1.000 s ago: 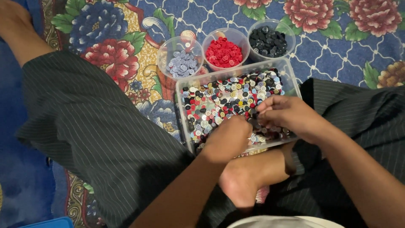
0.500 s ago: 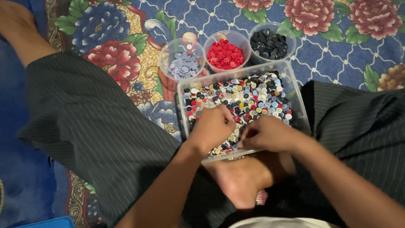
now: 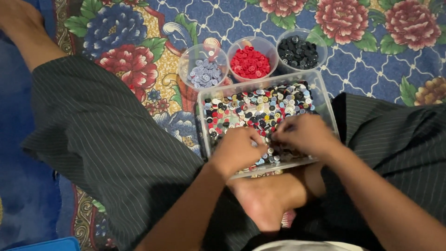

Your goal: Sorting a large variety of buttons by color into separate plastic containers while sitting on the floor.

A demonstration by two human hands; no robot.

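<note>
Head view looks straight down on a person seated cross-legged in dark pinstriped trousers on a flowered cloth [image 3: 371,51]. Both hands are inside a clear rectangular tray [image 3: 325,100] full of mixed buttons [image 3: 258,107], at its near end. The left hand [image 3: 237,151] rests knuckles-up on the buttons with its fingers curled under; whether they pinch a button cannot be told, since the fingertips are hidden. The right hand [image 3: 304,135] lies just beside it, to its right, fingers bent down into the pile and blurred, so its hold cannot be told either. The two hands nearly touch at the fingertips. Most of the loose buttons lie beyond the hands, toward the far end of the tray. Past that far edge stand three round clear cups in a row: one of pale blue-grey buttons [image 3: 204,73] beyond the left hand, one of red buttons [image 3: 251,62] straight ahead, one of black buttons [image 3: 299,52] beyond the right hand. A bare foot [image 3: 267,200] lies just under the near edge of the tray.
</note>
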